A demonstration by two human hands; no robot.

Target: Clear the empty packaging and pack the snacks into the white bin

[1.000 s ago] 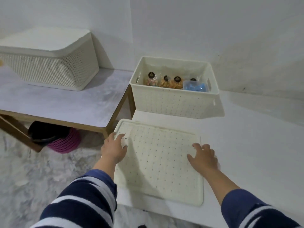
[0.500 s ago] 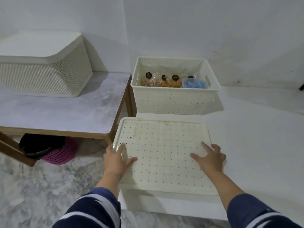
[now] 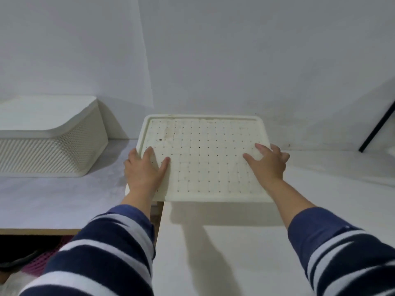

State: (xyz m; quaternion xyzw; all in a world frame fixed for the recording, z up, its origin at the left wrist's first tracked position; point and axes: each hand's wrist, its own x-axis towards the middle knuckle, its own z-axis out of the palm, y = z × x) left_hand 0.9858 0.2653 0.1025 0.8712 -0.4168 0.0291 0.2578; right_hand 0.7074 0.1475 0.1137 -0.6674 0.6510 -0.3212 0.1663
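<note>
A: Where is the lid relative to you?

B: Straight ahead, held level between both hands above the white table. Its long axis runs left to right. Your left hand clasps the left edge, thumb on top; your right hand clasps the right edge, fingers spread over the top. Both are equally near.

A: And the white bin?

B: Hidden; I judge it sits right under the lid, which must drop squarely.

A: Materials?

B: Rigid cream plastic, a flat rounded rectangle with a raised rim and a grid of small holes. A perforated lidded basket stands well apart, left.
</note>
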